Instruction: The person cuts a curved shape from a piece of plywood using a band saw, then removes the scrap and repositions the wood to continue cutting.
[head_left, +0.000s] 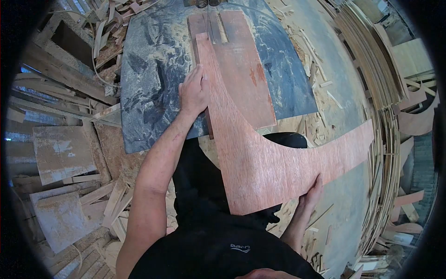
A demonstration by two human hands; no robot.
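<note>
A curved, roughly L-shaped plywood piece (265, 160) with reddish grain spans the middle of the head view. Its narrow end lies on a flat brown board (244, 69) on the saw table, at the thin upright blade (209, 28). My left hand (193, 90) grips the left edge of the narrow arm, fingers closed against it. Under the wide right arm, my right hand (312, 194) holds the lower edge; most of its fingers are hidden beneath the wood. The wide part of the piece reaches past the table toward my body.
The dark saw table (151, 83) is dusted with sawdust. Wood offcuts (114, 204) are heaped at left, with scraps on the floor (334, 79) at right. Long stacked sheets (367, 51) stand along the right side. A cable (95, 60) hangs at upper left.
</note>
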